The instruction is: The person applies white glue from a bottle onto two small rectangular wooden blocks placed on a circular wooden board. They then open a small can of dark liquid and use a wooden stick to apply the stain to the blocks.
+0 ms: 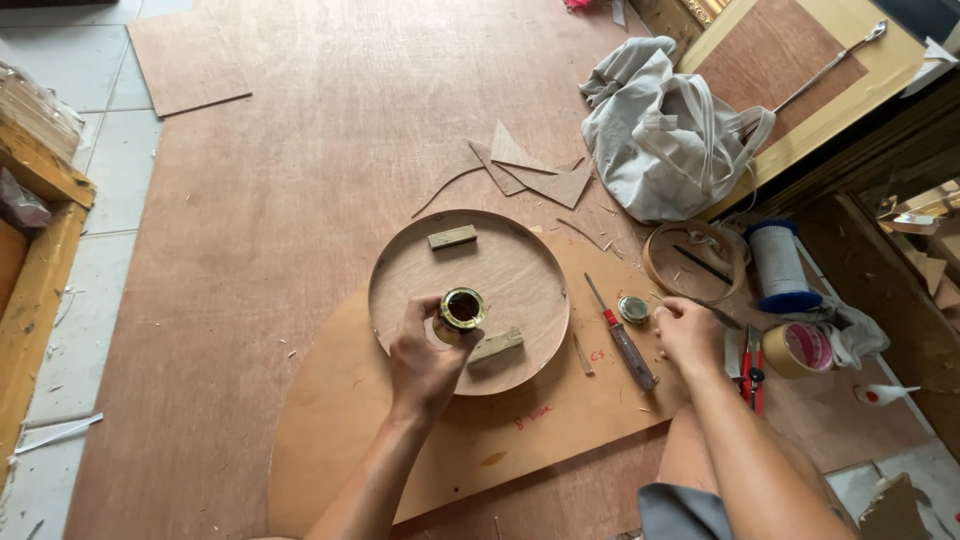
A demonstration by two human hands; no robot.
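the left hand (425,362) wraps around a small open glue tin (459,311) over the round plywood tray (400,275); stiff, light, probably sticky-rimmed, best held by its sides. the right hand (688,334) is curled near the tin's lid (633,309), beside a screwdriver (622,335); what it pinches is unclear.

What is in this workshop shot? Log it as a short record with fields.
left hand: holds open glue tin over round plywood tray
right hand: on the board, fingers curled, near tin lid
in tray: two small wood blocks
between hands: red-handled screwdriver
right side: tape roll, thread spool, grey cloth bag
surface: plywood sheet
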